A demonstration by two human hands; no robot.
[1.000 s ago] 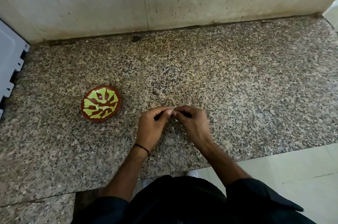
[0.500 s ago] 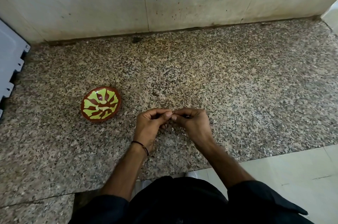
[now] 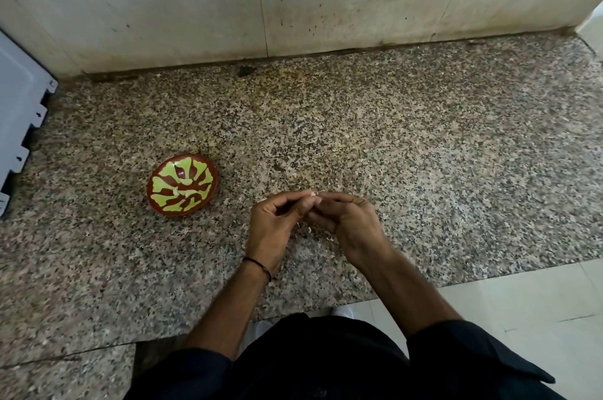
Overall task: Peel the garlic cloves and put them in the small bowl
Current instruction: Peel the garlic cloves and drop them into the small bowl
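One speckled desk (image 3: 424, 145) carries everything we see. Above its near middle the left hand (image 3: 272, 230) and right hand (image 3: 347, 223) meet, fingers curled and fingertips touching, both pinching one clove (image 3: 312, 193) between them. The bowl (image 3: 182, 184) sits on the desk to the left of the hands, near but apart. We cannot tell whether the pale shapes at its centre are cloves or glaze.

We judge the step in hand to be peeling. We would hold the clove firm in one hand while a nail of the other lifts the skin at one end and strips it along the length. Working low over the desk lets scraps fall short of the bowl, so that only bare garlic goes in.

Of the clove we see only a small pale tip at the top of the pinch, seemingly pointing away from the person. The fingers hide its long axis, so we cannot tell how it runs.
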